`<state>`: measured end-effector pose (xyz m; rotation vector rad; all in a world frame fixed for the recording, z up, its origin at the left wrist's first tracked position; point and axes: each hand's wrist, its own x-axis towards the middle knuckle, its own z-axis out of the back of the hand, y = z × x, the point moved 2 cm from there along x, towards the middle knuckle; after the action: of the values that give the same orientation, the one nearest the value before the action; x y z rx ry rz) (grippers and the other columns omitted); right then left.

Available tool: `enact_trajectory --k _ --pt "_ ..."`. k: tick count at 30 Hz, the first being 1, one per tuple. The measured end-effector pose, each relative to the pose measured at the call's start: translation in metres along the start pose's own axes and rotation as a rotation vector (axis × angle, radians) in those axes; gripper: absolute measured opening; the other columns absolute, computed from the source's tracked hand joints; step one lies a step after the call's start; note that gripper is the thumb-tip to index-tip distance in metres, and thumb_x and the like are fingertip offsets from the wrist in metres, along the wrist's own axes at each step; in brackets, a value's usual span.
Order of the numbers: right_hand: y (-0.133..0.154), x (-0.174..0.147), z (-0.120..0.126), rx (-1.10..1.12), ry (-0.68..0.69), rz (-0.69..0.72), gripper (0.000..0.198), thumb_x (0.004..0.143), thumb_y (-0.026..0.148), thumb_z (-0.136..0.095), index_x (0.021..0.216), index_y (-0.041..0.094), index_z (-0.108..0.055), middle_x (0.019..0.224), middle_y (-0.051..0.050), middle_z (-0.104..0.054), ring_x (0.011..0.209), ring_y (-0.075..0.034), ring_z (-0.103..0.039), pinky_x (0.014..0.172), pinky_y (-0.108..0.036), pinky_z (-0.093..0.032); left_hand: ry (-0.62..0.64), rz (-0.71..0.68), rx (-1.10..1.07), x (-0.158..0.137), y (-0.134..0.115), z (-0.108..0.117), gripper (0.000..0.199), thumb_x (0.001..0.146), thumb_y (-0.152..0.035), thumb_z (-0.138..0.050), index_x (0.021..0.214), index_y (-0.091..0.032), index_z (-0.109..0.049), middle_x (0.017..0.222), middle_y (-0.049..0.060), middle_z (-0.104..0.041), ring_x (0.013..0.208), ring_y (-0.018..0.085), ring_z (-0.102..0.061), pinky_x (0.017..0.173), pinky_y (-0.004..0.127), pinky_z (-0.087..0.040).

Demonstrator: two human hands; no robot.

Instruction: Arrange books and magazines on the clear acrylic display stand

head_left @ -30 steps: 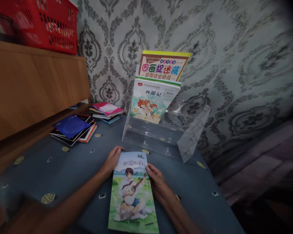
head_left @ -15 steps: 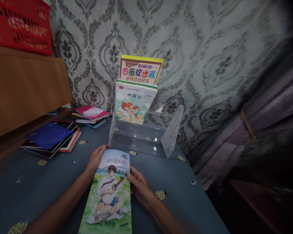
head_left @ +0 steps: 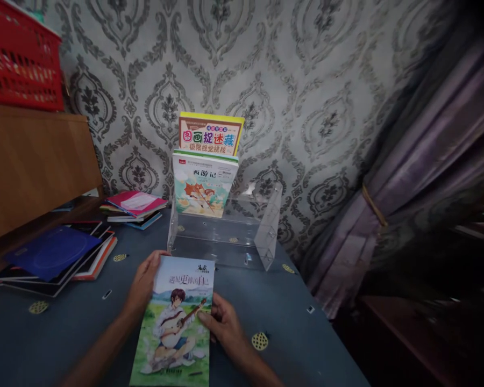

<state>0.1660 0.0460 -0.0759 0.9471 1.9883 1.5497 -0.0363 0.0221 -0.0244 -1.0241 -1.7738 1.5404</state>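
Note:
A paperback book with a guitar player drawn on its cover is held up before me, cover facing my eyes. My left hand grips its upper left edge, with most fingers behind it. On the right edge, my right hand is closed, its thumb lying on the front cover. Just beyond the book stands a clear acrylic book rack with stepped tiers. Its left side carries a white-covered book in front of a taller yellow-edged book.
At left, a blue-topped pile of books and a pink-topped stack lie on the dark patterned tablecloth. A wooden cabinet bears a red basket. A tied curtain hangs at right.
The view has shifted, so the rack and piles appear further left and somewhat lower. My right hand sits further onto the cover. Both hands still hold the book.

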Motion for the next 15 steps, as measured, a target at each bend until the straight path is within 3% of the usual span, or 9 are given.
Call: enact_trajectory --k 3,6,9,15 --pt "0.007 0.003 0.004 0.027 -0.048 0.030 0.047 0.078 0.055 -0.078 0.106 0.019 -0.070 0.085 -0.006 -0.075 0.066 -0.017 -0.068 0.062 -0.027 -0.052 0.081 0.112 -0.003 -0.009 0.022 0.005 0.081 0.053 -0.079 -0.077 0.104 -0.017 -0.067 0.068 0.002 -0.069 0.062 0.021 -0.064 0.055 0.027 -0.050" --pt "0.021 0.009 0.011 -0.024 -0.091 0.087 0.043 0.079 0.055 -0.077 0.102 0.019 -0.072 0.090 -0.007 -0.076 0.078 -0.023 -0.071 0.075 -0.036 -0.056 0.260 0.117 0.022 -0.017 0.031 0.007 0.074 0.062 -0.069 -0.078 0.114 -0.018 -0.066 0.095 0.010 -0.076 0.083 0.029 -0.071 0.068 0.033 -0.056" --pt "0.042 0.016 0.014 -0.111 -0.102 0.162 0.040 0.081 0.054 -0.075 0.101 0.020 -0.073 0.092 -0.007 -0.076 0.081 -0.023 -0.071 0.077 -0.036 -0.056 0.348 0.020 0.087 -0.019 0.018 0.007 0.060 0.068 -0.057 -0.080 0.114 -0.021 -0.068 0.108 0.010 -0.075 0.097 0.031 -0.070 0.082 0.037 -0.058" --pt "0.076 0.027 0.013 -0.379 -0.157 0.342 0.034 0.090 0.050 -0.064 0.104 0.022 -0.075 0.092 -0.004 -0.073 0.084 -0.022 -0.066 0.073 -0.029 -0.050 0.286 -0.239 0.212 -0.004 -0.021 0.003 0.044 0.070 -0.044 -0.080 0.107 -0.021 -0.071 0.108 0.008 -0.075 0.104 0.031 -0.066 0.088 0.034 -0.055"
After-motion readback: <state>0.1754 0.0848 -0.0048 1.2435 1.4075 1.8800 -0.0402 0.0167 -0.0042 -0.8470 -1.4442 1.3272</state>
